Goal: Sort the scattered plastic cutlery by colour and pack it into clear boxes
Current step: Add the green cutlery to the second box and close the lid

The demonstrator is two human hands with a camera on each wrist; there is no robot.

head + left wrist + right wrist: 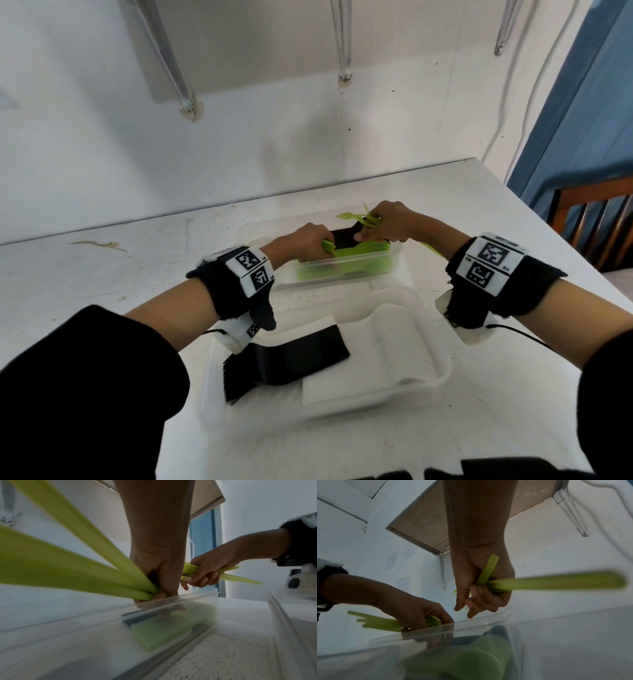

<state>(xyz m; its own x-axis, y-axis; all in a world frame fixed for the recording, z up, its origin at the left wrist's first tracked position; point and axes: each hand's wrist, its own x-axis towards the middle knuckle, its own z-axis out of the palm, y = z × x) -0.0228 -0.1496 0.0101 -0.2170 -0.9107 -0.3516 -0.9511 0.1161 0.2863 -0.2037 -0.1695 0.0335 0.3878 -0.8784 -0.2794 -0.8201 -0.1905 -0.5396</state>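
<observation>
1. White surface [102, 274], clear box [394, 263] beyond a nearer tray [442, 370].
2. Left hand [305, 240] gripped green cutlery [342, 263] over the box's left end.
3. Right hand [390, 222] clutched another green bundle [359, 217], long axis along the box.

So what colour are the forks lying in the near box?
Black; the head view shows them best.

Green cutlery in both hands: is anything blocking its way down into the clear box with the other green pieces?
Nothing visible does. The left hand and right hand hold their green cutlery right above the clear box, which has no lid on. The green stack inside leaves room on top.
</observation>
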